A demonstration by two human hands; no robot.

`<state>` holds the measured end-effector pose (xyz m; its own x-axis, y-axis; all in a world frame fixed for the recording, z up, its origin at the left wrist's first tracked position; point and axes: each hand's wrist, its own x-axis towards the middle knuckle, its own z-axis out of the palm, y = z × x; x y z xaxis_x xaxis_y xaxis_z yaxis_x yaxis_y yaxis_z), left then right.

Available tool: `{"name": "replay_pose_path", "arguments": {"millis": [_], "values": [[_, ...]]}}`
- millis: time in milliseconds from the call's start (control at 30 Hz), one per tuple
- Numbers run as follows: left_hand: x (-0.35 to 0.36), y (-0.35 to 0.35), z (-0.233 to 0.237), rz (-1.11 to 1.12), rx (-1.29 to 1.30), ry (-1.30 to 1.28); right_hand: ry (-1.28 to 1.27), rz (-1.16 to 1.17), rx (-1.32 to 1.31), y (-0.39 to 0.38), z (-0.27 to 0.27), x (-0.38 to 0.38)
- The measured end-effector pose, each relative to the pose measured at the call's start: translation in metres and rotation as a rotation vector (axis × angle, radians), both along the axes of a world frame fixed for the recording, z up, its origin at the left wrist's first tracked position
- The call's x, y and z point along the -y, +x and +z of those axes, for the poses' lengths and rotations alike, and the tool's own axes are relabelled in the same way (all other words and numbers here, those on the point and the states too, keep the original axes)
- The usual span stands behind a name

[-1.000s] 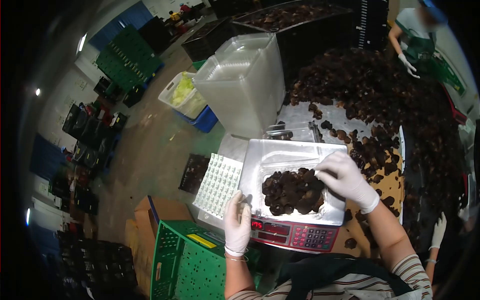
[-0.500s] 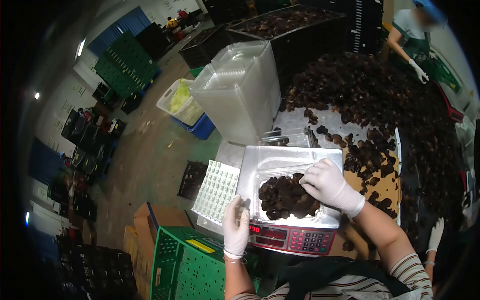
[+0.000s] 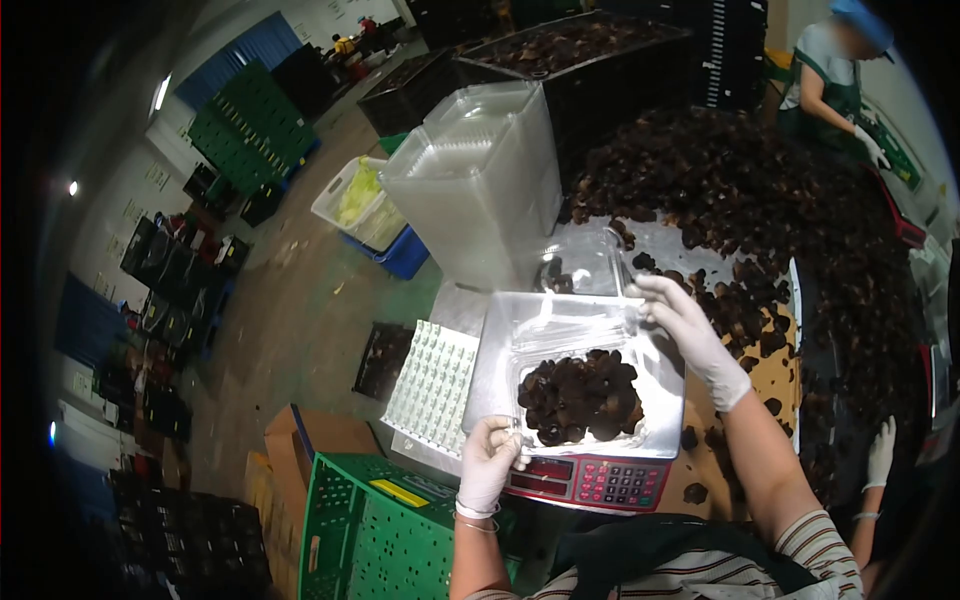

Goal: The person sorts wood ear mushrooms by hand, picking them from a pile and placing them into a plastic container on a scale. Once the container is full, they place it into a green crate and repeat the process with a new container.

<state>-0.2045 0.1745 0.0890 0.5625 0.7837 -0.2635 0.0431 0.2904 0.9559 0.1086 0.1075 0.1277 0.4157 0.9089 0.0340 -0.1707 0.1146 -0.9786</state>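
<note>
A clear plastic clamshell container (image 3: 527,352) sits on the metal pan of a red electronic scale (image 3: 566,482), with a heap of dark wood ear mushrooms (image 3: 582,396) in it. At the container's front left corner, my gloved left hand (image 3: 488,462) pinches the rim and covers part of the scale's display. My gloved right hand (image 3: 692,335) is at the back right, its fingers closed on the edge of the clear hinged lid (image 3: 590,255), which stands raised behind the pan. Glare hides some of the lid's outline.
Tall stacks of clear containers (image 3: 470,185) stand behind the scale. A sheet of labels (image 3: 432,385) lies at its left, above a green crate (image 3: 390,530). A large mushroom pile (image 3: 740,170) covers the table's far right. A co-worker (image 3: 825,90) stands there; another person's gloved hand (image 3: 880,455) shows lower right.
My right hand has moved from the mushrooms up to the lid's edge, and the lid has risen. My left hand has shifted right onto the container's corner. The far co-worker's arm has moved.
</note>
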Motion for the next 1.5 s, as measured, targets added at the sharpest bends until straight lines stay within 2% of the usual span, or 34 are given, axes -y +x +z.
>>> {"name": "replay_pose_path", "arguments": {"millis": [33,133,167,233,333,467,667,767,867,900,933,967,1000,1033,1067,1133,1267,1400,1433,1500], "values": [[0.000,-0.003,-0.003,-0.005,0.063,-0.056,0.015,0.114,-0.078,0.003,0.006,0.013],[0.005,-0.005,-0.003,0.071,0.287,-0.368,-0.203,0.368,0.278,-0.002,0.003,0.049],[0.006,-0.008,-0.005,0.053,0.326,-0.396,-0.171,0.341,0.392,-0.010,0.007,0.059],[0.010,-0.007,-0.003,0.009,0.206,-0.267,-0.136,0.222,0.561,-0.025,-0.007,0.072],[0.015,-0.003,-0.004,-0.046,0.184,-0.214,-0.315,0.107,0.128,-0.031,-0.024,0.085],[0.018,0.004,0.002,-0.084,0.207,-0.213,-0.435,0.208,-0.069,-0.031,-0.009,0.083],[0.032,0.009,0.002,-0.046,0.185,-0.069,-0.334,0.254,0.107,-0.036,-0.012,0.091],[0.027,0.003,-0.003,-0.113,0.180,-0.053,-0.289,0.261,0.250,-0.036,-0.018,0.096],[0.030,0.000,0.020,-0.222,0.085,0.045,-0.151,0.170,0.292,-0.037,-0.023,0.099],[0.029,0.000,0.025,-0.265,-0.010,0.197,-0.096,0.109,0.531,-0.036,-0.023,0.100],[0.036,0.005,0.035,-0.166,-0.150,0.334,-0.039,0.051,0.766,-0.033,-0.021,0.099],[0.038,0.012,0.032,-0.166,-0.211,0.597,0.133,-0.017,0.961,-0.030,-0.030,0.094],[0.035,0.018,0.027,-0.166,-0.270,0.867,0.202,-0.005,0.991,-0.029,-0.028,0.091],[0.023,0.026,0.026,-0.122,-0.332,1.311,0.249,-0.033,1.067,-0.029,-0.024,0.088],[0.020,0.026,0.016,-0.097,-0.305,1.449,0.302,-0.061,1.144,-0.029,-0.021,0.085],[0.015,0.027,-0.002,-0.036,-0.241,1.553,0.321,-0.082,1.159,-0.031,-0.021,0.083],[0.015,0.024,-0.007,0.032,-0.162,1.610,0.371,-0.103,1.168,-0.033,-0.024,0.084],[0.017,-0.004,0.002,0.087,-0.155,1.494,0.335,0.004,0.945,-0.047,-0.024,0.080],[0.016,-0.017,0.004,0.182,-0.078,1.415,0.284,-0.001,0.940,-0.056,-0.015,0.079],[0.019,-0.062,0.031,0.449,-0.328,1.355,0.210,0.037,0.941,-0.064,-0.003,0.077]]}}
